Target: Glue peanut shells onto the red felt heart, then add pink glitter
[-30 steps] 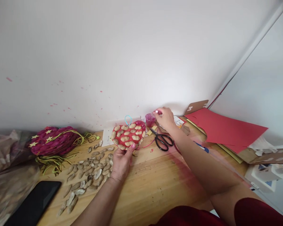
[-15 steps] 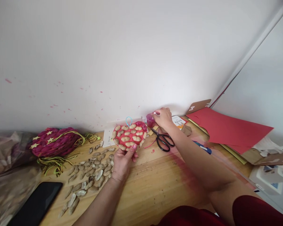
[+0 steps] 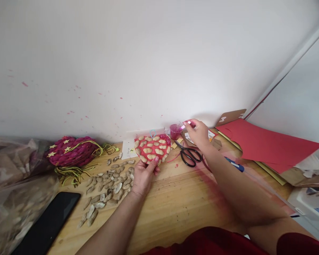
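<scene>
My left hand (image 3: 145,175) is closed on the lower edge of a red card piece (image 3: 154,146), thumb on top. Rows of peanut shells cover the card, and a light-blue loop (image 3: 152,133) stands at its top. The shells at its upper right corner are wet magenta. My right hand (image 3: 198,132) pinches a short white stick with a pinkish end (image 3: 185,124). The stick is just right of a clear cup of magenta paint (image 3: 175,131), near its rim. Black-handled scissors (image 3: 190,156) lie below the cup.
Loose peanut shells (image 3: 117,184) spread left of my left hand. Farther left are a black phone (image 3: 51,219), plastic bags (image 3: 21,191) and a finished-looking magenta piece with stars (image 3: 71,150). Red card sheets (image 3: 268,141) and a blue cutter (image 3: 234,164) lie right. A wall stands behind.
My right hand has lifted back from over the paint cup, to its right, and the white stick now shows in its fingers. The left hand still holds the card piece; the view has shifted slightly.
</scene>
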Action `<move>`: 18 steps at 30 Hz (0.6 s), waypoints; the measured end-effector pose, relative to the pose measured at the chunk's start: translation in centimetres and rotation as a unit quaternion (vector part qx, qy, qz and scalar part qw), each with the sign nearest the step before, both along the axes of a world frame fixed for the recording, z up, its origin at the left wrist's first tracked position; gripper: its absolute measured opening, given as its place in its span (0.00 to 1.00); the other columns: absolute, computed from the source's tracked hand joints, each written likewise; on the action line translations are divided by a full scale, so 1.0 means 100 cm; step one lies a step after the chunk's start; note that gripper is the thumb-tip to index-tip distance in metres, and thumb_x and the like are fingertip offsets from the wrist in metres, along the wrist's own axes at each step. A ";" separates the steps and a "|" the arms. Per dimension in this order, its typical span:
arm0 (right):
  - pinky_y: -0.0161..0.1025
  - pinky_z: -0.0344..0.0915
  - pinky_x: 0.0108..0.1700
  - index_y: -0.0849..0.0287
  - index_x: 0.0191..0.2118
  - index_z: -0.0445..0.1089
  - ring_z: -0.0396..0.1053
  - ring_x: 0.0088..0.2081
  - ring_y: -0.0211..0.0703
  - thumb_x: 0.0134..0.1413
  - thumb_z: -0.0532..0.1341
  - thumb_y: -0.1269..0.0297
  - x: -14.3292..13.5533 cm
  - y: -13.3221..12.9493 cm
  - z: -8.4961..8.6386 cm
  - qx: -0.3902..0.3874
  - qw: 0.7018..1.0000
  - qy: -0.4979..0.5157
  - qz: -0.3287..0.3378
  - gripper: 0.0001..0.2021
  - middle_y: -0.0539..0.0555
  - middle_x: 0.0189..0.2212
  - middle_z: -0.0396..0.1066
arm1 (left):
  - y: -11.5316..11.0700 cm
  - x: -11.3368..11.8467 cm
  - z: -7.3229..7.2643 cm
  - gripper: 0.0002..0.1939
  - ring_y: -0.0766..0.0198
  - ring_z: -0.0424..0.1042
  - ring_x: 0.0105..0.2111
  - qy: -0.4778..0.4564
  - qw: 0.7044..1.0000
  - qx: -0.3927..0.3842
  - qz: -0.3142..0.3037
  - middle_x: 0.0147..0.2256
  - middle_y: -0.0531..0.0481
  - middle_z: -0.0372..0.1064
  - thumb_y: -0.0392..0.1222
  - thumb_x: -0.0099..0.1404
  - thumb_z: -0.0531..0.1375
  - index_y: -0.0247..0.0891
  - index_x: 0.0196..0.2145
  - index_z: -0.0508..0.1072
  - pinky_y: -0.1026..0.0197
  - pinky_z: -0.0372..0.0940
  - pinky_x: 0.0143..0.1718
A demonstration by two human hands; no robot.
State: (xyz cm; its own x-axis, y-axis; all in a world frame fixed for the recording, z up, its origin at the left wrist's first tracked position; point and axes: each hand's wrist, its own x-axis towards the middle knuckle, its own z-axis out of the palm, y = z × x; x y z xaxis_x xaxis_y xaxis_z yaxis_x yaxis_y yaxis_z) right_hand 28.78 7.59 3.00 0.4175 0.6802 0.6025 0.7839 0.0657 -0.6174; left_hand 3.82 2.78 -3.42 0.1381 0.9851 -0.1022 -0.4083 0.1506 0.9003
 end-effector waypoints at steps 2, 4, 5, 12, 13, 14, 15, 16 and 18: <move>0.42 0.63 0.36 0.58 0.36 0.76 0.68 0.30 0.45 0.60 0.60 0.51 0.005 -0.010 0.000 0.034 0.996 0.079 -0.006 0.15 0.52 0.27 0.73 | 0.000 0.000 0.000 0.24 0.70 0.66 0.18 -0.007 1.000 -0.004 -0.002 0.20 0.55 0.68 0.52 0.44 0.77 0.35 0.27 0.71 0.68 0.59 0.17; 0.39 0.61 0.31 0.57 0.35 0.73 0.66 0.27 0.41 0.61 0.59 0.47 0.007 -0.022 0.001 0.071 0.980 0.186 0.009 0.17 0.49 0.24 0.69 | 0.000 0.000 0.001 0.24 0.69 0.67 0.18 -0.009 1.000 -0.010 -0.005 0.20 0.54 0.69 0.52 0.44 0.77 0.35 0.28 0.71 0.68 0.60 0.17; 0.38 0.60 0.29 0.57 0.34 0.72 0.64 0.25 0.39 0.60 0.60 0.45 0.006 -0.028 0.002 0.083 0.965 0.246 0.034 0.18 0.48 0.22 0.66 | 0.000 0.000 0.001 0.24 0.69 0.67 0.18 -0.009 1.000 -0.013 -0.004 0.21 0.54 0.70 0.51 0.43 0.77 0.34 0.28 0.72 0.68 0.61 0.18; 0.35 0.60 0.25 0.53 0.34 0.67 0.60 0.22 0.35 0.53 0.68 0.46 -0.032 -0.070 0.004 0.072 0.911 0.371 0.168 0.17 0.44 0.22 0.61 | 0.000 -0.001 0.003 0.25 0.70 0.68 0.19 -0.012 1.000 -0.024 0.011 0.23 0.54 0.71 0.52 0.42 0.77 0.34 0.29 0.73 0.68 0.62 0.19; 0.35 0.60 0.24 0.53 0.35 0.68 0.60 0.22 0.36 0.54 0.68 0.46 -0.038 -0.073 0.002 0.063 0.913 0.364 0.174 0.17 0.44 0.22 0.62 | 0.000 -0.002 0.003 0.26 0.70 0.68 0.19 -0.015 0.999 -0.026 0.015 0.23 0.54 0.71 0.53 0.42 0.77 0.35 0.30 0.72 0.68 0.63 0.19; 0.35 0.60 0.23 0.53 0.35 0.69 0.61 0.22 0.36 0.54 0.68 0.47 -0.043 -0.075 0.001 0.057 0.915 0.358 0.179 0.16 0.45 0.22 0.62 | 0.000 -0.002 0.003 0.26 0.70 0.68 0.20 -0.018 0.999 -0.027 0.017 0.24 0.54 0.72 0.53 0.42 0.77 0.35 0.30 0.72 0.68 0.63 0.20; 0.35 0.60 0.23 0.53 0.36 0.70 0.61 0.22 0.36 0.55 0.68 0.48 -0.046 -0.077 0.000 0.050 0.917 0.351 0.183 0.15 0.45 0.22 0.62 | 0.000 -0.002 0.002 0.26 0.70 0.69 0.20 -0.020 0.999 -0.028 0.019 0.24 0.54 0.72 0.54 0.42 0.77 0.35 0.30 0.72 0.68 0.63 0.20; 0.36 0.60 0.23 0.54 0.37 0.70 0.61 0.22 0.37 0.56 0.68 0.48 -0.049 -0.079 -0.001 0.048 0.920 0.340 0.188 0.15 0.45 0.22 0.63 | 0.000 -0.002 0.002 0.26 0.70 0.69 0.20 -0.021 0.999 -0.029 0.019 0.23 0.54 0.72 0.54 0.42 0.77 0.35 0.30 0.72 0.68 0.63 0.20; 0.36 0.60 0.23 0.54 0.38 0.71 0.62 0.23 0.37 0.58 0.66 0.50 -0.051 -0.082 -0.003 0.052 0.929 0.309 0.196 0.13 0.46 0.23 0.65 | 0.000 -0.002 0.001 0.26 0.69 0.69 0.20 -0.022 0.999 -0.032 0.018 0.23 0.54 0.72 0.55 0.43 0.77 0.35 0.30 0.72 0.68 0.63 0.19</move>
State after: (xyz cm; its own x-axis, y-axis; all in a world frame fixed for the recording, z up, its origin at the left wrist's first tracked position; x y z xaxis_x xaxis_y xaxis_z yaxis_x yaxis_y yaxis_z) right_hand 23.71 -0.59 2.66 0.4372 0.8049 0.4014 0.1856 0.3559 -0.9159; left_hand 3.60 2.82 -3.31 0.1091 0.9813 -0.1588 -0.4533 0.1913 0.8706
